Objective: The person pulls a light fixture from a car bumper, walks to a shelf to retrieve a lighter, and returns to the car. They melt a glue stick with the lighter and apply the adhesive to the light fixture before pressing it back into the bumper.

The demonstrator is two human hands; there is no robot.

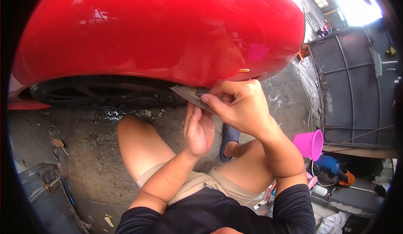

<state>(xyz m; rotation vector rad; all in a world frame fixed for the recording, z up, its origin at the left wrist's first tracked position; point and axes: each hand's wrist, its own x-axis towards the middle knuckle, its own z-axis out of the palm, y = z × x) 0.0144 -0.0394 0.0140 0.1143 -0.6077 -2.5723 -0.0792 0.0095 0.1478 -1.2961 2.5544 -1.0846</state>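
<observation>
While the right hand [241,106] is closed in a pinch on a thin, dark grey, flat strip [189,98], the left hand [199,130] is loosely open just below it, palm showing and fingers slightly curled. The right thumb lies along the near face of the strip, with the fingers bent at its far side. The left fingertips reach the underside of the strip and are partly hidden there; whether they press on it cannot be told. The black, spoked wheel [105,94] serves as landmark. The strip lies at the right end of the wheel, slanting down to the right, close against the lower edge of the glossy red car body [138,32], which arches over the wheel. A small yellow-and-white item [244,70] appears against the red surface, to the right of the wheel and above the right hand; its nature is unclear. Below the wheel extends the stained grey concrete floor [90,150], with the person's bare knees and a dark blue perforated clog [228,140] over it. Well to the right of the wheel, beyond the right forearm, are a bright pink plastic bucket [307,145], a blue-and-orange tool [329,167] just beside it, and a small white bottle [320,190] lower down. Above the bucket, farther from the person, is a large dark grey ribbed panel [350,89].
</observation>
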